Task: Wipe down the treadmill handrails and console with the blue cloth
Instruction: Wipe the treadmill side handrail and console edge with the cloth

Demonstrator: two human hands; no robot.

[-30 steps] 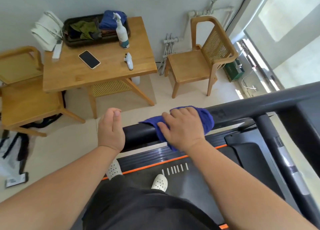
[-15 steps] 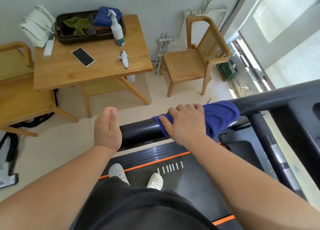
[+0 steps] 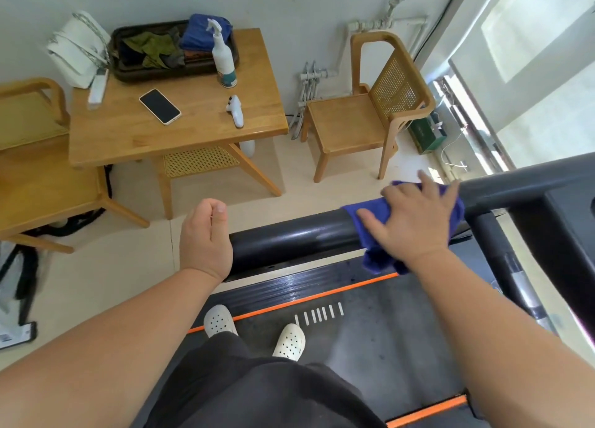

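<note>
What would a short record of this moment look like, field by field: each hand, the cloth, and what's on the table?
Right hand: presses the blue cloth onto the handrail, fingers spread
Left hand: loosely curled, holds nothing, at the handrail's end
Blue cloth: draped over the handrail, a corner hanging below
Table: spray bottle, phone, tray of cloths

Left hand [image 3: 206,237] loosely curled, right hand [image 3: 415,223] flat and splayed

Head view, looking steeply down over handrail [image 3: 289,237], close.
</note>
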